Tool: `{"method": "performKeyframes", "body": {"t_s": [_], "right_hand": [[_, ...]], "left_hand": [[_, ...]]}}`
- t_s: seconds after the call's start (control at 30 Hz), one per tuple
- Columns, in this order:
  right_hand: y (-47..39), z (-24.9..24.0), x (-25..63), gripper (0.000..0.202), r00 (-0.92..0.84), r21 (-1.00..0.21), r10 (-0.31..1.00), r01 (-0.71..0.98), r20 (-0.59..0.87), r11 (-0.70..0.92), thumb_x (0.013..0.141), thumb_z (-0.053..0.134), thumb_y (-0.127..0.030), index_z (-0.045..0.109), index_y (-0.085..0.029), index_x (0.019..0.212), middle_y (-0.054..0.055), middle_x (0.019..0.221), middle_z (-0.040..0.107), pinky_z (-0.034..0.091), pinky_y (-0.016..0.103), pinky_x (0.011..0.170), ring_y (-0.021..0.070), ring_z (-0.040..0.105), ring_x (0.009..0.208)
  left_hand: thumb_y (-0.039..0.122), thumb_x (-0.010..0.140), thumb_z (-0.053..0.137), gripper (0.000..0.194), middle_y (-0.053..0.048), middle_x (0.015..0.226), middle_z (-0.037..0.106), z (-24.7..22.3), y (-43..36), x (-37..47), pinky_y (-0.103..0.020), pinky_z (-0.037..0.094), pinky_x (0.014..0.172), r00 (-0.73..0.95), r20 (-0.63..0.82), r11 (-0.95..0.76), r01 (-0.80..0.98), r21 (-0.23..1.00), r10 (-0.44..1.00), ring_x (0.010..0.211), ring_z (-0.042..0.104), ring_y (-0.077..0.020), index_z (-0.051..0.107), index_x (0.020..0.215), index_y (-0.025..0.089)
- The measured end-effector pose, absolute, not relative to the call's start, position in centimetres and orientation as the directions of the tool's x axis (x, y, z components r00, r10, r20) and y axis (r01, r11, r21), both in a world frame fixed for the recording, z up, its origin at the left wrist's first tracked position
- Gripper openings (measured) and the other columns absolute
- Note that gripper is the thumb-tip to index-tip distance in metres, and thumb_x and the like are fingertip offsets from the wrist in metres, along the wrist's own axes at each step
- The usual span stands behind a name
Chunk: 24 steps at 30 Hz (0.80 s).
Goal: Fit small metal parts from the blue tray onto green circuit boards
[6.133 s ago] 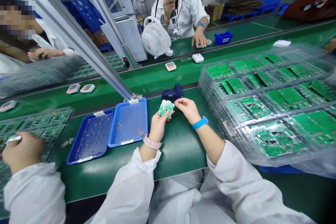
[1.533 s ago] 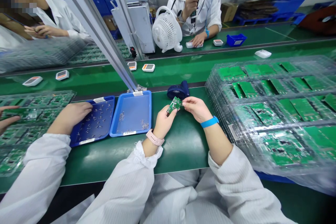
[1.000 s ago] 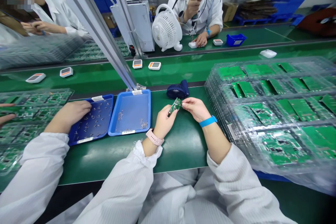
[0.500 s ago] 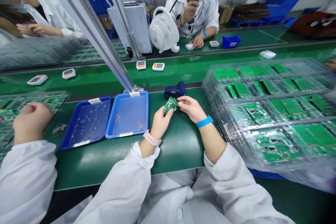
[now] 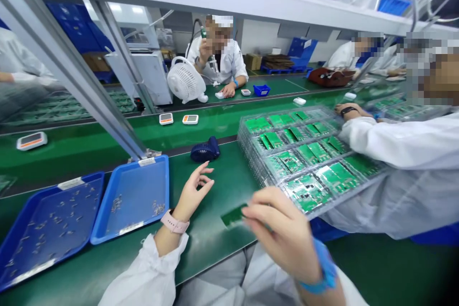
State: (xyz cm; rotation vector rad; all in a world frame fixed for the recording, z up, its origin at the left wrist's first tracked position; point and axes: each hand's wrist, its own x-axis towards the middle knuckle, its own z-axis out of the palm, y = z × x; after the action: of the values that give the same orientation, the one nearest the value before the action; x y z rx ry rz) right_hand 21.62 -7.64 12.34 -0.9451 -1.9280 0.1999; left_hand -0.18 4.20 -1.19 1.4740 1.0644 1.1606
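Observation:
My right hand (image 5: 283,229), a blue band at its wrist, pinches a green circuit board (image 5: 232,217) by one edge. The board is low over the table's near side, slightly blurred, its left part showing. My left hand (image 5: 195,187), with a pink watch band, is raised over the table with fingers apart and nothing in them. It is nearest to a blue tray (image 5: 129,189) with small metal parts and to a dark blue handheld fan (image 5: 204,151). Stacked clear plastic trays (image 5: 263,174) filled with green circuit boards (image 5: 310,191) stand beyond my right hand.
Another blue tray (image 5: 53,224) of scattered small parts lies at the left. White devices (image 5: 190,119) rest on the green conveyor strip (image 5: 222,117) behind. A metal post (image 5: 89,76) rises at the left. A co-worker's sleeve (image 5: 405,141) reaches beside the stacked trays.
My left hand has let go of the circuit board it held. My right hand has come nearer and to the right, now gripping a board. The view has swung right and up.

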Motion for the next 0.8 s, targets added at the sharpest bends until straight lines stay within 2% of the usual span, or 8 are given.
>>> {"method": "performKeyframes", "body": {"t_s": [0.07,0.13,0.2,0.3,0.47,0.63,0.73,0.8], "right_hand": [[-9.5,14.6,25.1,0.025,-0.217,-0.439,0.675,0.613,0.705,0.656,0.085,0.061,-0.006,0.064,-0.023,0.102,0.003,0.089,0.064,0.051,0.028,0.073,0.0156,0.061,0.083],[-9.2,16.2,28.6,0.021,-0.129,-0.385,0.676,0.738,0.726,0.554,0.084,0.065,-0.01,0.066,-0.025,0.1,0.003,0.088,0.066,0.051,0.03,0.076,0.0173,0.062,0.084],[-7.0,17.2,31.7,0.015,-0.028,-0.407,0.728,0.814,0.685,0.415,0.083,0.068,-0.019,0.066,-0.025,0.097,0.003,0.09,0.067,0.052,0.033,0.077,0.019,0.064,0.083],[-2.0,17.1,34.9,0.014,0.051,-0.48,0.834,0.836,0.55,0.266,0.082,0.07,-0.03,0.065,-0.022,0.093,0.003,0.088,0.068,0.052,0.032,0.073,0.0184,0.064,0.077],[4.5,14.1,36.6,0.02,-0.022,-0.55,0.958,0.815,0.287,0.184,0.079,0.068,-0.038,0.066,-0.02,0.088,0.002,0.08,0.069,0.05,0.031,0.069,0.0178,0.063,0.074],[6.3,11.9,36.6,0.023,-0.137,-0.615,0.99,0.778,0.033,0.128,0.081,0.062,-0.04,0.067,-0.02,0.091,0.002,0.08,0.071,0.051,0.03,0.069,0.0183,0.066,0.073],[6.1,11.7,36.9,0.026,-0.122,-0.625,0.993,0.775,-0.001,0.095,0.088,0.053,-0.038,0.066,-0.02,0.102,0.003,0.083,0.072,0.051,0.029,0.068,0.0175,0.067,0.072],[5.7,11.9,37.1,0.026,-0.093,-0.55,0.995,0.83,0.033,0.096,0.09,0.051,-0.036,0.065,-0.022,0.106,0.003,0.084,0.072,0.05,0.028,0.068,0.0173,0.067,0.073]], "left_hand": [[0.041,0.086,0.062,0.059,-0.012,0.121,0.06,-1.2,4.3,-0.2,-0.033,0.048,0.086,0.159,0.13,-0.14,0.059,0.988,0.979,0.087,0.058,-0.0151,0.047,0.138,0.019],[0.044,0.085,0.061,0.057,-0.012,0.119,0.062,-1.1,4.4,-0.2,-0.033,0.047,0.088,0.151,0.103,-0.111,0.048,0.993,0.983,0.09,0.058,-0.0161,0.05,0.135,0.018],[0.046,0.083,0.063,0.058,-0.011,0.117,0.063,-1.1,4.5,-0.2,-0.033,0.047,0.088,0.157,0.076,-0.085,0.048,0.995,0.985,0.091,0.058,-0.0169,0.052,0.133,0.017],[0.049,0.081,0.064,0.062,-0.012,0.114,0.064,-1.0,4.6,-0.2,-0.034,0.047,0.089,0.165,0.041,-0.05,0.051,0.997,0.985,0.09,0.058,-0.0175,0.052,0.132,0.016],[0.053,0.079,0.063,0.067,-0.012,0.113,0.064,-1.1,4.7,-0.2,-0.035,0.046,0.088,0.182,0.006,-0.017,0.058,0.998,0.983,0.089,0.058,-0.0181,0.052,0.132,0.014],[0.054,0.078,0.062,0.067,-0.012,0.111,0.064,-1.5,4.8,-0.2,-0.035,0.046,0.089,0.192,-0.005,-0.009,0.074,0.997,0.981,0.088,0.057,-0.0179,0.053,0.131,0.013],[0.055,0.079,0.061,0.066,-0.012,0.109,0.065,-1.7,4.9,-0.2,-0.035,0.046,0.087,0.195,-0.002,-0.014,0.08,0.997,0.981,0.087,0.058,-0.0181,0.054,0.13,0.014],[0.055,0.08,0.06,0.064,-0.012,0.108,0.066,-1.8,4.9,-0.2,-0.035,0.047,0.086,0.193,0.003,-0.019,0.083,0.996,0.981,0.087,0.058,-0.0184,0.055,0.129,0.014]]}}
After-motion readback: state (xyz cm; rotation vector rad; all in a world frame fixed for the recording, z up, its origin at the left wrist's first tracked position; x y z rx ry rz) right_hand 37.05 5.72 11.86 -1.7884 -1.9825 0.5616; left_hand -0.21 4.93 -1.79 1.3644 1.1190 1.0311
